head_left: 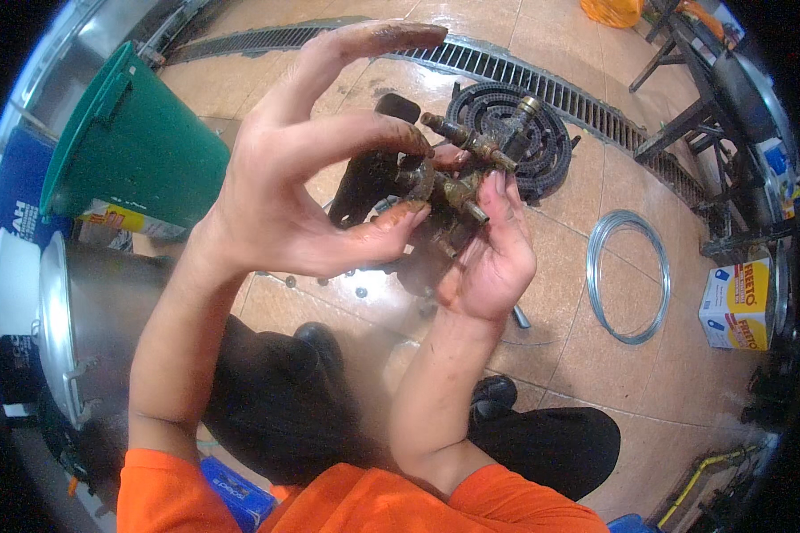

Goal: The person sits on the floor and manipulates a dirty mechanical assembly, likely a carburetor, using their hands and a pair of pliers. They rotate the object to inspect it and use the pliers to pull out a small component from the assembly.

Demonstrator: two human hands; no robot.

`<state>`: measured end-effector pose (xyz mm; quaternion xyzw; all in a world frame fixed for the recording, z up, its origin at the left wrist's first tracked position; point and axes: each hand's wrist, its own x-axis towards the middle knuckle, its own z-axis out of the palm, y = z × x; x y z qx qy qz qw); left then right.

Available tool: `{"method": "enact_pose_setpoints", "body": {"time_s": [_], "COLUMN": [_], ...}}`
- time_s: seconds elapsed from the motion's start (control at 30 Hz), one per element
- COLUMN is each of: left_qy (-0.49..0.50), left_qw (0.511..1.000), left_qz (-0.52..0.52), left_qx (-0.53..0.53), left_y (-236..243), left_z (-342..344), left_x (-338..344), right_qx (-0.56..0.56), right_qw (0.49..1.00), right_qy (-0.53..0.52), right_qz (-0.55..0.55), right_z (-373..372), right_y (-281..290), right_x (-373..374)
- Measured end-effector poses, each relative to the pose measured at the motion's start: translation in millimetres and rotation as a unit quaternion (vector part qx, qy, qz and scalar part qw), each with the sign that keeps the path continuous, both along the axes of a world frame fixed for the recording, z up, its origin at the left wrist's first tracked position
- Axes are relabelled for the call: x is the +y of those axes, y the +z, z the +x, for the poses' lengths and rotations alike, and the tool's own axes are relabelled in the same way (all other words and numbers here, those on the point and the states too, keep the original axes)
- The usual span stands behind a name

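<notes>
Brass valve fittings (460,197) with short pipe stubs and grime on them are held up in my right hand (493,249), its fingers curled round them from below and the right. My left hand (276,186) pinches a small rounded part (416,182) at the fittings' left side between thumb and a finger, while another finger sticks out above. My fingertips are dirty. Behind the hands, a black coiled-ring burner (551,160) lies on the tiled floor, with a dark piece (356,204) left of it, partly hidden. Small loose pieces (361,292) lie on the floor below.
A green bin (129,142) and a steel pot (107,302) stand at the left. A wire coil (627,333) and a yellow-and-white box (733,302) are at the right, below dark metal frames (684,115). A drain grate (507,62) crosses the floor behind. My bent legs (551,444) are near me.
</notes>
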<state>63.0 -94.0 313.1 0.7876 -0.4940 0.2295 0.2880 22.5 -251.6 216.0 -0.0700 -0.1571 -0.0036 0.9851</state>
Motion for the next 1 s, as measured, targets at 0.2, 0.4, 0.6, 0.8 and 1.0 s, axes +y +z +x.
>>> {"method": "enact_pose_setpoints", "body": {"time_s": [0.2, 0.4, 0.6, 0.8, 1.0], "left_qy": [0.071, 0.071, 0.040, 0.043, 0.072], "left_qw": [0.990, 0.996, 0.998, 0.998, 0.996], "left_qz": [0.062, 0.047, 0.048, 0.039, 0.041], "left_qx": [-0.105, -0.036, -0.033, -0.038, -0.036], "left_y": [0, 5, -2, -2, -6], "left_z": [-4, -9, 0, -1, -2], "left_x": [-6, -1, 2, 0, -1], "right_qx": [0.008, 0.028, -0.019, -0.021, -0.031], "right_qw": [0.999, 0.998, 0.999, 0.999, 0.998], "right_qy": [-0.021, -0.027, 0.020, 0.032, 0.062], "right_qz": [-0.042, -0.045, -0.017, -0.013, 0.008], "right_z": [1, 1, 3, 5, 7], "right_y": [-5, -2, -9, -12, -14], "right_x": [-4, -1, -4, -3, -3]}}
